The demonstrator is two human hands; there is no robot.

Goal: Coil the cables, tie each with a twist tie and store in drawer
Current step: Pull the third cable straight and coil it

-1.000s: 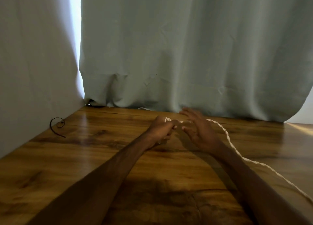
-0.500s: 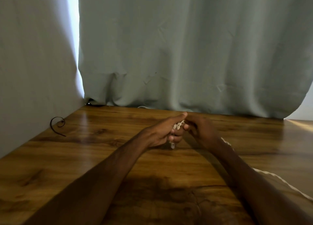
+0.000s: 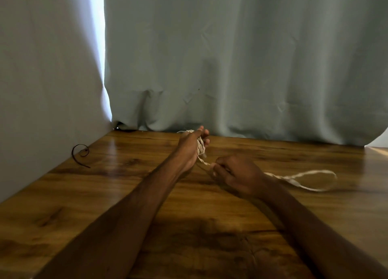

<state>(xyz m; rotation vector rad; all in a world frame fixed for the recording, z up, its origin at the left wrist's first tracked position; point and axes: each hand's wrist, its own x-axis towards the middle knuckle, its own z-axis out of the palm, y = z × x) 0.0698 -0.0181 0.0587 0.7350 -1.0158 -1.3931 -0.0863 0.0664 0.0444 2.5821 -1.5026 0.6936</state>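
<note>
A white braided cable (image 3: 302,175) lies on the wooden table (image 3: 126,194), its free length looping to the right. Several turns of it are wound around my left hand (image 3: 192,147), which stands on edge near the curtain with its fingers extended. My right hand (image 3: 237,173) sits closer to me and to the right, pinching the cable where it runs taut from the coil. A thin black twist tie (image 3: 80,155) lies curled at the table's far left, well away from both hands.
A pale green curtain (image 3: 231,69) hangs along the back of the table, and a grey wall (image 3: 42,90) closes the left side. A dark object (image 3: 123,128) peeks out under the curtain at the back left corner. No drawer is in view.
My left hand has moved back toward the curtain with cable turns on it. My right hand has pulled toward me and right, drawing the cable; the loose end now loops on the table.
</note>
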